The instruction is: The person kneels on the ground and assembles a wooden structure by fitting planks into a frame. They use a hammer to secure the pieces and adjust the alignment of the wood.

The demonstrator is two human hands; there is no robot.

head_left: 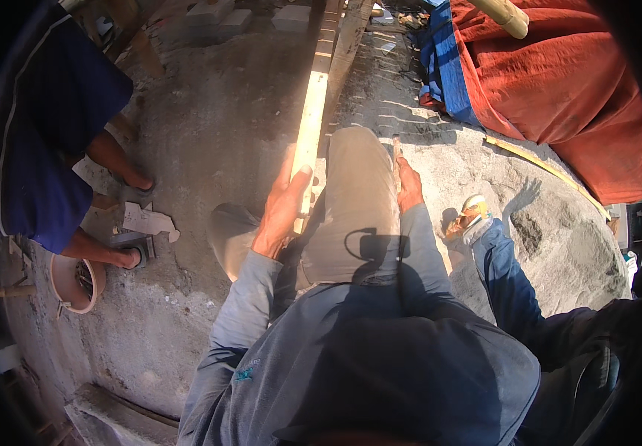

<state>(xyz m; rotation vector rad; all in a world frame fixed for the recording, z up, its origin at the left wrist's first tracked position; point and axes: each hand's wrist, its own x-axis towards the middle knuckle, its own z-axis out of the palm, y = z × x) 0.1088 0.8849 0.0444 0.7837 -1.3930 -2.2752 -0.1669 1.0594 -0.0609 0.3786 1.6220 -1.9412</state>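
Note:
My left hand point(285, 204) is wrapped round the near end of a long, pale wooden batten point(313, 111). The batten runs away from me, past my bent knee, toward the top of the view. On the other side of that knee, my right hand point(409, 183) is closed round a thin, upright, brownish piece point(397, 149). Only its narrow end shows above the fingers, so its kind is unclear. A darker plank point(347, 56) slants close beside the batten's far part.
At right, another person's hand point(455, 225) is near a small whitish-yellow object point(475, 204). A person in dark blue cloth point(46, 149) stands at left, near a round tub point(99, 286) and a broken flat piece point(146, 220). A red tarp point(551, 74) drapes at upper right.

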